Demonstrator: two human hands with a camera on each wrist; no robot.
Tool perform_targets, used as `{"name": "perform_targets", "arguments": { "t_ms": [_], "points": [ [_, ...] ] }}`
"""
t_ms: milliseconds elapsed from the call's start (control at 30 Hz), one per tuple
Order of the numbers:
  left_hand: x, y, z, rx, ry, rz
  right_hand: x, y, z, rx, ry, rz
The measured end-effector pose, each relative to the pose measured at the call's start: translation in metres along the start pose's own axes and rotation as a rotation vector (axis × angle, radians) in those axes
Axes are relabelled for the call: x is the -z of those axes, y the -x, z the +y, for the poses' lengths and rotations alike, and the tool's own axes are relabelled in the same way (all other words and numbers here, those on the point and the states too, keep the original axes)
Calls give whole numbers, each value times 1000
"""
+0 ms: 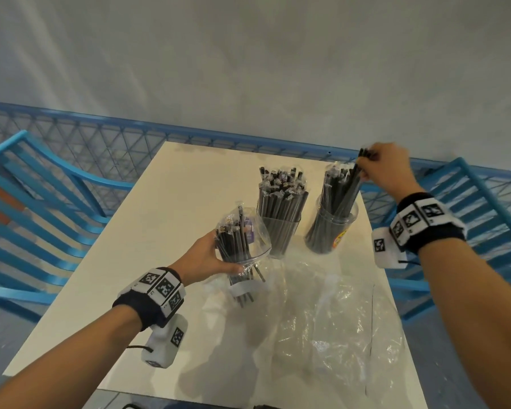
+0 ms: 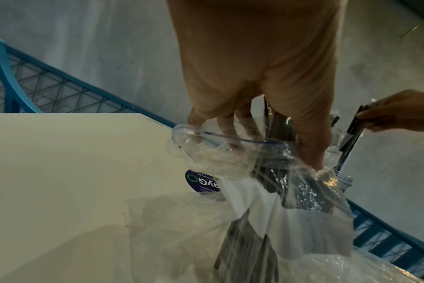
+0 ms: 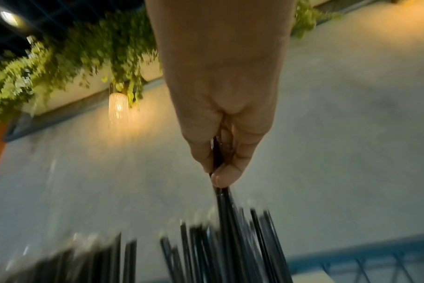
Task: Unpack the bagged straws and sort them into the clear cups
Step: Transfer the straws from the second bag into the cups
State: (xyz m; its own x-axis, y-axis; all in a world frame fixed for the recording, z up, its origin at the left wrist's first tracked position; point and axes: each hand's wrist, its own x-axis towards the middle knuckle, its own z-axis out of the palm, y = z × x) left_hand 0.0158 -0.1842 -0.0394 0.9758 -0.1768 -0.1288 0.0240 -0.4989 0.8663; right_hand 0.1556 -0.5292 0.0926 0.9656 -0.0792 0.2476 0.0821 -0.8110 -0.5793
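Observation:
My left hand [image 1: 210,258] grips a clear zip bag [image 1: 248,246] of wrapped black straws, held upright above the white table [image 1: 148,231]; in the left wrist view the fingers [image 2: 310,153] curl round the bag [image 2: 266,172]. Two clear cups stand behind it: the middle cup [image 1: 279,231] packed with black straws, and the right cup [image 1: 331,228] also holding several. My right hand [image 1: 375,169] pinches a few black straws [image 1: 357,172] by their tops, their lower ends inside the right cup. In the right wrist view the pinched straws [image 3: 220,195] show between thumb and fingers [image 3: 220,178].
Crumpled clear plastic [image 1: 331,320] lies on the table's near right part. Blue slatted chairs stand at the left [image 1: 42,208] and at the right [image 1: 484,196]. A blue mesh railing [image 1: 130,137] runs behind the table against a grey wall.

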Motion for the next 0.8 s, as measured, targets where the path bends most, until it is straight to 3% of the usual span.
{"name": "perform_targets", "arguments": {
  "t_ms": [233,333,433,567,667,733,800],
  "points": [
    [2,-1,-3,4,2,7,-56,23,27,-148,46,-160],
    [2,-2,-3,5,7,5,-51,27,24,-187,-32,-203],
    [1,-3,-3,3,17,-1,-31,25,15,-167,87,-244],
    [1,-3,-2,-7,19,-16,2,27,-7,-92,126,-149],
    [2,-4,-2,-11,19,-22,11,48,-40,10,-62,-29],
    [1,-4,-2,-6,16,-24,2,76,-68,63,-222,-125],
    [1,-4,-2,-6,12,-28,-21,105,-89,128,-226,-354]
  ]
}}
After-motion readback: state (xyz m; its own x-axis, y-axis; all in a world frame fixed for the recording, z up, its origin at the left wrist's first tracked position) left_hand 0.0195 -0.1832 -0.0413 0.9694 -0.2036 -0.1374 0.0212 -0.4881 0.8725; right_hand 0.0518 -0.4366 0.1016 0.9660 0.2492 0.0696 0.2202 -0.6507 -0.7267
